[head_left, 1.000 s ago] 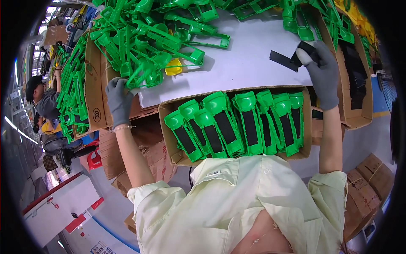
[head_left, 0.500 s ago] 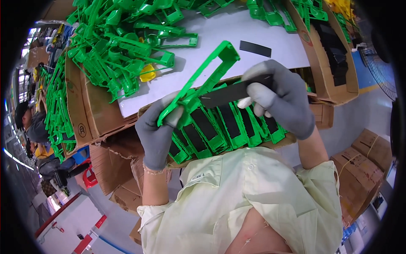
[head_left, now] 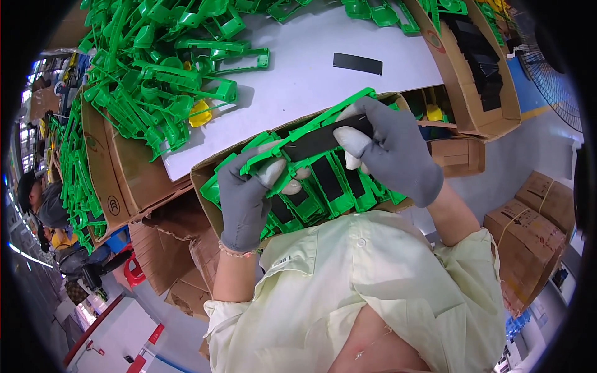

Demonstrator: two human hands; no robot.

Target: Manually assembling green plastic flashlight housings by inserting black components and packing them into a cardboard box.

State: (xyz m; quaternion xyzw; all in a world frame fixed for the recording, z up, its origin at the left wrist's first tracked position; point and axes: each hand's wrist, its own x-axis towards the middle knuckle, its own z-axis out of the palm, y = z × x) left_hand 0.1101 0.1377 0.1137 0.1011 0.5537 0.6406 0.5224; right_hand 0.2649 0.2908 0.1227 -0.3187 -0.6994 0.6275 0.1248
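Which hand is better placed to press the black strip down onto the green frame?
Probably the right hand: its fingertips already lie on the black strip, while the left hand grips the green frame's lower end, steadying it.

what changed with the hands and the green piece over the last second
Both hands came in from the table. The left hand now grips a green plastic frame; the right hand presses a black strip onto it. The cardboard box of finished pieces stayed put.
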